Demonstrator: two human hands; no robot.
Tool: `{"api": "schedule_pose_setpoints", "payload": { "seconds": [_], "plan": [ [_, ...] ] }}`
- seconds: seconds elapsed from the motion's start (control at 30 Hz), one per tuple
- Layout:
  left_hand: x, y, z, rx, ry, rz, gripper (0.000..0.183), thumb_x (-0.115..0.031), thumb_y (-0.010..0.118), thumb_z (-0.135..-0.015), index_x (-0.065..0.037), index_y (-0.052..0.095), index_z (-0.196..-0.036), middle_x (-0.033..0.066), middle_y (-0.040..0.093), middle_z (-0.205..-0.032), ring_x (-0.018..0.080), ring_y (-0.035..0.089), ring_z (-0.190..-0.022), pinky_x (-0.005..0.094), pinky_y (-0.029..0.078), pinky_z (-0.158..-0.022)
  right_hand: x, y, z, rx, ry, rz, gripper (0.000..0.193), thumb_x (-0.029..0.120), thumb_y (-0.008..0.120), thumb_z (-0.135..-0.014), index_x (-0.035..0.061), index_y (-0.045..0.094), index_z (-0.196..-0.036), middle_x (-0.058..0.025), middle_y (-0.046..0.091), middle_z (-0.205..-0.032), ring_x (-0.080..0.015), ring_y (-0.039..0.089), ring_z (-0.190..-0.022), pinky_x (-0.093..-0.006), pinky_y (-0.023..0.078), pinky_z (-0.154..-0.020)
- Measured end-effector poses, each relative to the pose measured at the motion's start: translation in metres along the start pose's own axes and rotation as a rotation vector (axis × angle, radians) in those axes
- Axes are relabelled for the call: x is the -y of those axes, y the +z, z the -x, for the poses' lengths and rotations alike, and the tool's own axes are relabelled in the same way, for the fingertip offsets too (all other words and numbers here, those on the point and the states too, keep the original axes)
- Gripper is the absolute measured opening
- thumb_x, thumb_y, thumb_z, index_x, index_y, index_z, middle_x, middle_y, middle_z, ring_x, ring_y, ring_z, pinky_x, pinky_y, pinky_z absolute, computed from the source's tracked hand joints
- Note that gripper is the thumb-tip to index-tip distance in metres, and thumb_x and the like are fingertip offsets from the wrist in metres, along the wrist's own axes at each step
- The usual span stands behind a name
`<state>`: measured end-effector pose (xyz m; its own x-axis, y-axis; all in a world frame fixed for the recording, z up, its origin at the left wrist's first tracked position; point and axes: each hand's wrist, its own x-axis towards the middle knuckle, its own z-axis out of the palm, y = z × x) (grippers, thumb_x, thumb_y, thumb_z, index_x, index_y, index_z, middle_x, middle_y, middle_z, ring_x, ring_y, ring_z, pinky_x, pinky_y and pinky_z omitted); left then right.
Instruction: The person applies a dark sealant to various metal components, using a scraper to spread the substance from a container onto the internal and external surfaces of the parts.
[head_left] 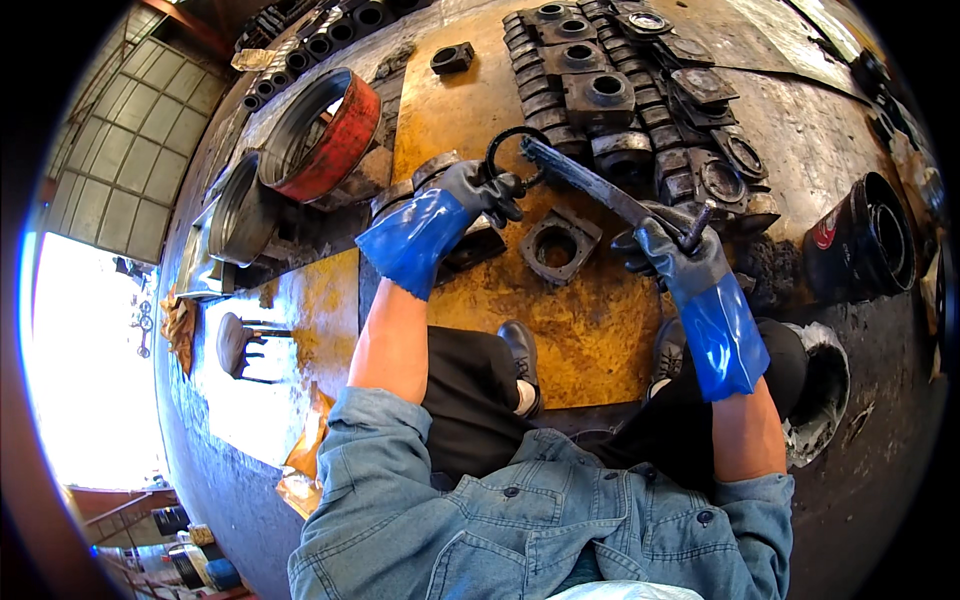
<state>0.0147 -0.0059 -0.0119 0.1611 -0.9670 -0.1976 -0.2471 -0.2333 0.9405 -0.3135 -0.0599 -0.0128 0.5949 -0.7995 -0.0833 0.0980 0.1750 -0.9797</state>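
Note:
My left hand (470, 195), in a blue-cuffed glove with a dark palm, is closed on a thin black ring (503, 134) held upright. In the same kind of glove, my right hand (688, 262) grips a long narrow brush-like tool (595, 183) with bluish, rough bristles toward its tip. That tip reaches up beside the ring; whether they touch I cannot tell. A short dark rod (699, 222) sticks up from the right grip. Below, between my hands, a square metal block (587, 241) with a round hole lies on the stained yellow plate (590, 340).
Several greasy metal blocks (606, 92) and rings stand in rows ahead. A red hoop-like drum (345, 140) is at the left, and a small dark block (452, 58) lies farther off. A black bucket (835, 240) stands right; a low stool (234, 345) is left.

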Motion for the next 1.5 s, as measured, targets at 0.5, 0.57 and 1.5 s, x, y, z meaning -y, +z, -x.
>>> {"api": "schedule_pose_setpoints", "payload": {
  "seconds": [0.5,0.57,1.5],
  "plan": [
    [-0.004,0.029,-0.019,-0.188,-0.141,0.069,0.025,-0.018,0.064,-0.095,0.006,0.066,-0.102,0.0154,0.072,-0.088,0.0224,0.069,-0.061,0.0309,0.054,-0.048,-0.027,0.024,0.0,-0.008,0.173,-0.146,0.035,0.023,0.063,-0.096,-0.0007,0.061,-0.121,-0.0069,0.07,-0.085,-0.0131,0.069,-0.069,-0.0236,0.053,-0.053],
    [0.004,0.024,-0.025,-0.166,-0.14,0.145,0.026,-0.019,0.063,-0.096,0.006,0.065,-0.103,0.016,0.072,-0.089,0.0237,0.069,-0.062,0.0323,0.054,-0.049,-0.03,0.026,-0.002,-0.001,0.192,-0.23,0.041,0.027,0.064,-0.096,0.0008,0.057,-0.128,-0.0154,0.073,-0.095,-0.0158,0.07,-0.066,-0.0251,0.054,-0.051],
    [-0.004,0.014,-0.03,-0.287,-0.091,0.655,0.036,-0.032,0.063,-0.096,0.002,0.064,-0.108,0.0155,0.07,-0.094,0.0277,0.069,-0.07,0.0393,0.056,-0.057,0.024,0.003,0.009,0.075,0.178,-0.903,0.036,0.037,0.053,-0.099,0.0154,0.058,-0.127,-0.0128,0.069,-0.093,-0.0195,0.061,-0.062,-0.0361,0.051,-0.057]
  ]
}}
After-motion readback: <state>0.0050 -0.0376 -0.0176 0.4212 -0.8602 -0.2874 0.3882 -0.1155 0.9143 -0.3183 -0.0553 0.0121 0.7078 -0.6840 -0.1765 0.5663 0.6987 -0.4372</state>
